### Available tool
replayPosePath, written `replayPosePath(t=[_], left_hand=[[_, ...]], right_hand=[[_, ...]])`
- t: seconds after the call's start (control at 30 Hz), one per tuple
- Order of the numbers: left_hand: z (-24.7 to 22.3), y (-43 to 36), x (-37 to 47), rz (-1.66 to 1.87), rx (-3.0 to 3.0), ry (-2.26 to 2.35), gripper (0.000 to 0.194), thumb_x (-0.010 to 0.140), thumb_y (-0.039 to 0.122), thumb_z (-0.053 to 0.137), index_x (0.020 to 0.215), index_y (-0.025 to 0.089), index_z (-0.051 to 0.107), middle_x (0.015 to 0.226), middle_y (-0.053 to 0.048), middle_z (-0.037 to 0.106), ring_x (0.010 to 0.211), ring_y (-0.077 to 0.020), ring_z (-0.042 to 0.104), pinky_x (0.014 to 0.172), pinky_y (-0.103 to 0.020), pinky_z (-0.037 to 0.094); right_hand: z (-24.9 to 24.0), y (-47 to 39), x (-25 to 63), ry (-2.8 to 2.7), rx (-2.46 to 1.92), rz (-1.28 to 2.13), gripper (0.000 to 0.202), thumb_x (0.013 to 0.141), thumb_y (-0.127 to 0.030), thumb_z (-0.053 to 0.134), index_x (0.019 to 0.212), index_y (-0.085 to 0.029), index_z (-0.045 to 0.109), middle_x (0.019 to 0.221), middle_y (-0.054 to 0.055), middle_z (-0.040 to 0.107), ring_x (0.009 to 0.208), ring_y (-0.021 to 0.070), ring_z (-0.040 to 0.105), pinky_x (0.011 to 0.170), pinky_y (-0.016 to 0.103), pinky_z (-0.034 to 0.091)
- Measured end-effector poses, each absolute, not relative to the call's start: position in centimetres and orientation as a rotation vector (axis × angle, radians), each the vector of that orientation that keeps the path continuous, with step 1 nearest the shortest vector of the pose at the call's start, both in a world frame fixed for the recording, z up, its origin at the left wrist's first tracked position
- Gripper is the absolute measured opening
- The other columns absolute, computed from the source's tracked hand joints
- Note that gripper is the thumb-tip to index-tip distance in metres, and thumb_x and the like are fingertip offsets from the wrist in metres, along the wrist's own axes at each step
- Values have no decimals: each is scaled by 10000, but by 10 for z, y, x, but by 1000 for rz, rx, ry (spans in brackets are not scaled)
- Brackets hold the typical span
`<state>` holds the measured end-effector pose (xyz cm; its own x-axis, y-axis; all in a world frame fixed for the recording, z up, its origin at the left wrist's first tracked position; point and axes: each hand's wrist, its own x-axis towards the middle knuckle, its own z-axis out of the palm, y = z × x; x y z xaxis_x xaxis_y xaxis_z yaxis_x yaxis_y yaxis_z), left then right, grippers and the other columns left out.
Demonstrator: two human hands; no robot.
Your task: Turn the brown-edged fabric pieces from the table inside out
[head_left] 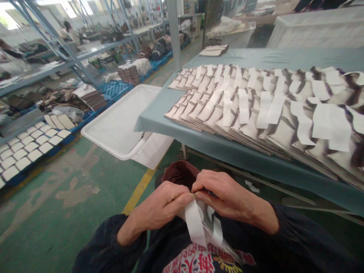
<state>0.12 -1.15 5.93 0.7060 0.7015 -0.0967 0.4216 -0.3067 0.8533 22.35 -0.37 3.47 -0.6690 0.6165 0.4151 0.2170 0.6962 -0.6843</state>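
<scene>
Close in front of my body, my left hand [162, 206] and my right hand [231, 197] meet with thumbs and fingers pinched together. Between them they hold a dark brown fabric piece [180, 172], whose far part bulges up beyond my fingers. A white strip [195, 223] hangs from the pinch towards my chest, and a second one dangles to its right. My fingers cover the exact spot where strip and fabric meet. On the table at the right lie overlapping rows of folded beige-and-brown fabric pieces [199, 110], many with white strips [243, 106] on top.
A blue-green cloth covers the table [159, 117]; its edge runs just beyond my hands. White plastic tubs [113, 125] stand at its left end. Further left, blue pallets [115, 90] carry stacked fabric. A large white crate [318, 32] is behind the table.
</scene>
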Motion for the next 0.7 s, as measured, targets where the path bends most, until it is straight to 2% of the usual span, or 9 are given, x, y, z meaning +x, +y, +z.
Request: replayPosePath(t=[0.1,0.23,0.33,0.43,0.57,0.7], left_hand=[[53,-21,5,442,2016,908,419,990,244,492,585,174,411,564,60,357,530,-78,349,538,-254,259],[53,-32,8,479,2129,955,364,958,199,558,599,155,520,557,53,449,522,-72,401,537,-250,260],[58,-37,10,456,2158,976,326,938,177,576,614,159,542,556,46,508,509,-75,436,519,-246,268],[60,-46,15,474,2217,961,289,896,141,580,615,169,519,564,36,546,516,-86,470,522,-263,277],[49,-65,25,646,2315,951,273,758,66,572,561,181,422,505,42,522,480,-88,416,506,-296,254],[25,-87,34,919,2411,943,286,740,77,545,525,192,395,455,32,494,439,-97,354,465,-325,210]], right_hand=[[33,-8,225,-2233,-592,757,159,1057,-216,492,942,-200,600,825,35,667,755,161,567,687,291,439],[29,-13,226,-2240,-558,702,150,1050,-193,491,948,-195,600,796,33,651,736,170,557,675,308,428],[27,-18,227,-2260,-538,651,145,1034,-153,486,941,-190,591,790,37,643,723,177,546,663,320,426],[28,-27,228,-2259,-509,629,137,1008,-114,482,944,-198,569,783,29,638,706,178,531,662,323,429],[32,-41,231,-2294,-497,609,156,955,-71,472,948,-214,533,757,18,626,676,180,508,629,322,398],[30,-44,237,-2277,-545,673,164,890,-83,442,937,-223,515,756,22,624,692,190,522,649,324,404]])
